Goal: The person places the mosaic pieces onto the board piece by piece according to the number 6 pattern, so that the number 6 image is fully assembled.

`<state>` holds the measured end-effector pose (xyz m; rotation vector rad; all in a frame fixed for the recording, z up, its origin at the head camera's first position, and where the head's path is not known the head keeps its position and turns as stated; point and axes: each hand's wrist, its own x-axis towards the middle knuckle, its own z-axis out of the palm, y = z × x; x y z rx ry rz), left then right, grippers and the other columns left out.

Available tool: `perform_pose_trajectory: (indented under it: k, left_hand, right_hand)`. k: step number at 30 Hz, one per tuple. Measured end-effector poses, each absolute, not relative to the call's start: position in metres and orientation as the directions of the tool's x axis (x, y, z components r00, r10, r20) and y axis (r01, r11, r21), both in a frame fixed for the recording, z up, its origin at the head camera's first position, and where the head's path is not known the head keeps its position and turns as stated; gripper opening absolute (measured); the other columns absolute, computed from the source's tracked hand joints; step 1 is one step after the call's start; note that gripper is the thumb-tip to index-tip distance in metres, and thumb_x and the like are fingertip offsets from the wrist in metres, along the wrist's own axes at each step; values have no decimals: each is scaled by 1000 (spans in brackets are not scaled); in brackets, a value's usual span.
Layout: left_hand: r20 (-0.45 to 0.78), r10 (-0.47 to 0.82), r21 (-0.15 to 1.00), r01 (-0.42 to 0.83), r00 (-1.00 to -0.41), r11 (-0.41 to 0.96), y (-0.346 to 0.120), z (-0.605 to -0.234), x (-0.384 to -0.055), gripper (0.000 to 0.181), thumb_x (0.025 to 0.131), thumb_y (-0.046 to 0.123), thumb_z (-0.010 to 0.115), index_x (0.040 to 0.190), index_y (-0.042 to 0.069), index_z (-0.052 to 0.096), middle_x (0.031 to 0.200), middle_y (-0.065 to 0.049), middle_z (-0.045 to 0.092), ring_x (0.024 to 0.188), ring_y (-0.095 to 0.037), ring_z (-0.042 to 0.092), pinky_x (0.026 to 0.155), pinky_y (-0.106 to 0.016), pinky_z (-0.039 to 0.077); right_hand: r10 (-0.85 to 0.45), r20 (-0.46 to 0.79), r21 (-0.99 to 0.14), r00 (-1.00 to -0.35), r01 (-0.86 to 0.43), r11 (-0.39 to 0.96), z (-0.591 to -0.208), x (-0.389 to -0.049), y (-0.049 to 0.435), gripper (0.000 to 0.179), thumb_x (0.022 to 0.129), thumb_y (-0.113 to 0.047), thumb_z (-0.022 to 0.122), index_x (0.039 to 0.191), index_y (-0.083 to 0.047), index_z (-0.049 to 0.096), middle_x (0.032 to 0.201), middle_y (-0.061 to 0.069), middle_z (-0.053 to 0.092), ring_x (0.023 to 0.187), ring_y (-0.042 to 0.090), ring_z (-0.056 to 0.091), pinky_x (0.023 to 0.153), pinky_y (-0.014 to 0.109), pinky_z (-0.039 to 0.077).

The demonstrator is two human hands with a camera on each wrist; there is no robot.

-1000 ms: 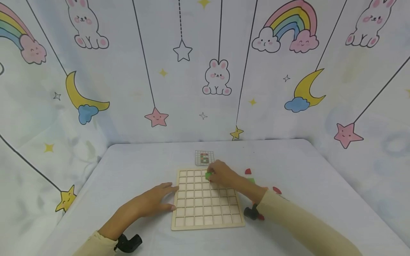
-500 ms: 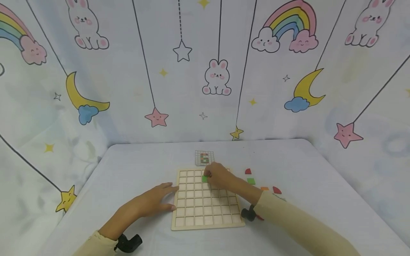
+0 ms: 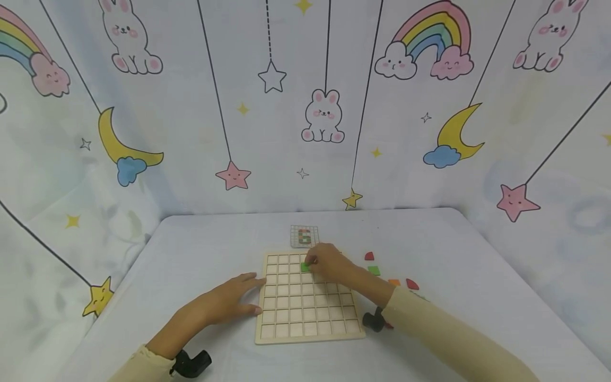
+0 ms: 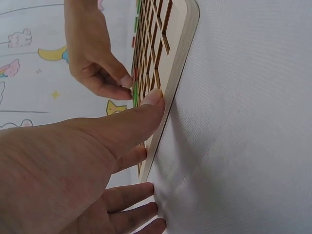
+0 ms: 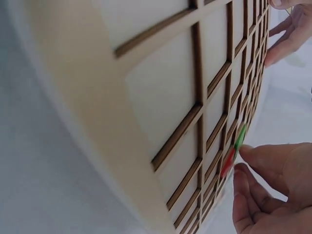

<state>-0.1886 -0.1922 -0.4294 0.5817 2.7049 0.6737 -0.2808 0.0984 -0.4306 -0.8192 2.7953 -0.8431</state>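
Observation:
A pale wooden grid board (image 3: 309,339) lies on the white table. My left hand (image 3: 229,300) rests at its left edge, fingers spread, with the thumb (image 4: 153,97) on the rim in the left wrist view. Over the board's far part, my right hand (image 3: 329,264) pinches a green square tile (image 3: 305,267) between thumb and fingers. In the right wrist view the green tile (image 5: 240,136) sits at the grid, slightly tilted, with the thumb touching it. Beside it is a red piece (image 5: 227,162), which the hand mostly hides in the head view.
Behind the board lies a card (image 3: 304,236) with a small coloured grid pattern. To the right are loose pieces: a red quarter-round (image 3: 369,256), a green square (image 3: 374,270), an orange piece (image 3: 394,282) and another red one (image 3: 412,284). The right forearm partly covers this area.
My right hand has moved slightly left and lowered the green tile to the grid, then barely shifted over the last half second. The left hand has stayed still.

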Motion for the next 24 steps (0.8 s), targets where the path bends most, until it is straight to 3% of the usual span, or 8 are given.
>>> perform_pose_trajectory:
  k: [7,16,24]
  left_hand:
    - [-182,448,494,312,-876,812,-192,-430,-190,73,96,41,78,156,10,51,163,-26,40,150,-50,38,120,-68,35]
    - [-189,439,487,304,-878,818,-192,-431,-191,74,95,43,78,157,12,51,164,-25,40,151,-48,38,120,-66,36]
    - [-189,444,485,310,-876,818,-192,-430,-191,74,96,43,78,157,11,51,164,-26,40,151,-49,38,120,-67,35]
  right_hand:
    - [-495,68,-577,-866,-438,689,-430,-289,122,8,98,-4,72,104,-5,78,104,7,73,97,21,68,85,37,61]
    - [-369,33,-588,-929,-317,744,-425,-301,166,18,99,-13,71,115,-7,77,112,6,74,106,24,66,96,47,57]
    - [-335,28,-572,-942,-290,767,-428,-310,211,27,100,-18,71,122,-3,73,119,14,72,110,29,66,98,50,56]
